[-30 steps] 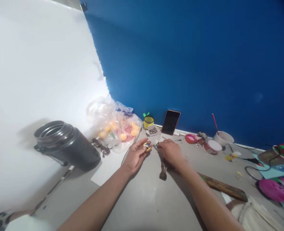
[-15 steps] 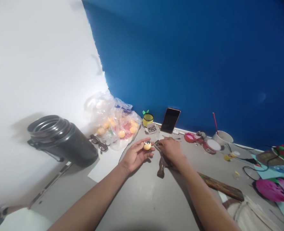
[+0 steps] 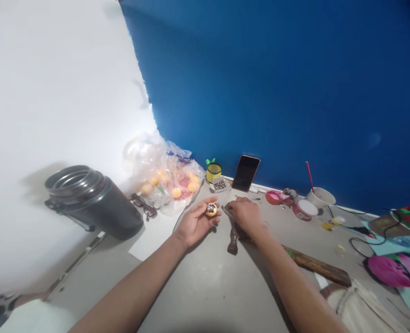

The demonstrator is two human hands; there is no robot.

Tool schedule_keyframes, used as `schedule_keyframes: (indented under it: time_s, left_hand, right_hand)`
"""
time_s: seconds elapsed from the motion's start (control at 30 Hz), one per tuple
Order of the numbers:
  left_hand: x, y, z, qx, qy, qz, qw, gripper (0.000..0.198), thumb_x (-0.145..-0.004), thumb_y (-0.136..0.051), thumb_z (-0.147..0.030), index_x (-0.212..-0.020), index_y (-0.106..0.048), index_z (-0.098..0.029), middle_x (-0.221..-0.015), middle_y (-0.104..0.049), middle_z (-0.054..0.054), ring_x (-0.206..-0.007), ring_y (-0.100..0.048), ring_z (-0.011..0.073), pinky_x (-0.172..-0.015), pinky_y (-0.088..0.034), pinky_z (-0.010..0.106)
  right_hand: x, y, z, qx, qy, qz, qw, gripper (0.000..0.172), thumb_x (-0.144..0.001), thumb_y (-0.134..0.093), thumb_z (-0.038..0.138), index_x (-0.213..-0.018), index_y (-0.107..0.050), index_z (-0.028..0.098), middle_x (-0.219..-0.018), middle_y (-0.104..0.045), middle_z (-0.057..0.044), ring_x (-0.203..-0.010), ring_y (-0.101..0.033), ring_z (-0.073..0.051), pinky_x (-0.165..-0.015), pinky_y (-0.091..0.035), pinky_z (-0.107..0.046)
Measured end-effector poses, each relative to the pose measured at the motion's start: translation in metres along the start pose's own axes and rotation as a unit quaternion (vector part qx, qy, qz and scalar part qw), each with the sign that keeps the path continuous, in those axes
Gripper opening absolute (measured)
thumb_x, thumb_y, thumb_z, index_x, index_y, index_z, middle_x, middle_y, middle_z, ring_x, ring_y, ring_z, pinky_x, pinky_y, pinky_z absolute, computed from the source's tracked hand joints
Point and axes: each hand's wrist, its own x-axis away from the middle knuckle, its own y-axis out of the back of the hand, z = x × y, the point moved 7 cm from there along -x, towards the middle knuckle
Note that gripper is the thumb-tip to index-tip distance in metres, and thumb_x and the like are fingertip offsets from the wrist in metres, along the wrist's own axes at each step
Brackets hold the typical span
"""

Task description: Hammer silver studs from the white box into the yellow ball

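Note:
My left hand [image 3: 195,225] is palm up, with its fingers curled round a small yellow ball [image 3: 211,213]. A shiny silvery patch shows on the ball's upper side. Just to the right, my right hand [image 3: 247,215] is closed over the head of a hammer [image 3: 232,241] that lies on the table. The dark metal of the head shows below and left of the fingers, and the wooden handle stretches right beneath my forearm. Whether some small thing is also under the right fingertips is hidden. Behind the hands is a little open box [image 3: 220,186] of small shiny metal pieces.
Left stand a dark open flask [image 3: 97,201] and glasses [image 3: 144,206], with a plastic bag [image 3: 177,185] of yellow balls behind. A phone [image 3: 245,173] leans on the blue wall. Right are a tub [image 3: 305,209], a white cup [image 3: 320,198], a small yellow bottle [image 3: 332,224] and a pink piece [image 3: 395,269].
The ball has turned in my left hand, so more of its silvery part faces me. My right hand stays over the hammer head with little shift.

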Motion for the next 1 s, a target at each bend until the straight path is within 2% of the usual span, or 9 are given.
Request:
schedule_keyframes:
  time_s: [0.2, 0.43, 0.73, 1.0]
  left_hand:
    - [0.002, -0.004, -0.001, -0.034, -0.004, 0.009, 0.999, 0.030, -0.088, -0.067, -0.010, -0.118, -0.071, -0.010, -0.101, -0.074, 0.013, -0.082, -0.073, 0.0176, -0.072, -0.059, 0.026]
    - [0.004, -0.007, -0.002, -0.059, -0.012, 0.024, 0.998, 0.028, -0.090, -0.070, -0.015, -0.117, -0.071, -0.009, -0.109, -0.075, 0.016, -0.083, -0.074, 0.0180, -0.069, -0.059, 0.025]
    - [-0.001, 0.000, 0.000, -0.039, -0.008, 0.035, 0.999, 0.029, -0.093, -0.068, -0.021, -0.120, -0.066, -0.009, -0.104, -0.076, 0.017, -0.075, -0.073, 0.0168, -0.062, -0.059, 0.024]
    - [-0.001, 0.003, 0.001, -0.010, 0.013, 0.014, 1.000, 0.024, -0.096, -0.061, -0.019, -0.119, -0.064, -0.010, -0.103, -0.075, 0.016, -0.074, -0.072, 0.0173, -0.062, -0.058, 0.025]
  right_hand:
    - [0.001, 0.001, 0.001, 0.004, 0.003, -0.009, 1.000, 0.027, -0.102, -0.049, 0.024, -0.101, -0.076, 0.020, -0.108, -0.071, -0.013, -0.106, -0.063, -0.026, -0.077, -0.046, -0.029]
    - [0.001, -0.001, 0.002, 0.013, 0.007, 0.001, 1.000, 0.029, -0.102, -0.047, 0.023, -0.102, -0.076, 0.020, -0.110, -0.071, -0.014, -0.107, -0.062, -0.027, -0.078, -0.047, -0.030]
    - [0.003, 0.000, 0.001, 0.011, 0.006, -0.023, 1.000, 0.027, -0.102, -0.046, 0.020, -0.105, -0.073, 0.019, -0.112, -0.070, -0.014, -0.110, -0.063, -0.026, -0.077, -0.047, -0.030]
    - [0.004, 0.004, -0.004, 0.024, -0.026, 0.015, 0.999, 0.026, -0.100, -0.049, 0.019, -0.107, -0.075, 0.016, -0.110, -0.072, -0.016, -0.106, -0.067, -0.027, -0.079, -0.048, -0.031]
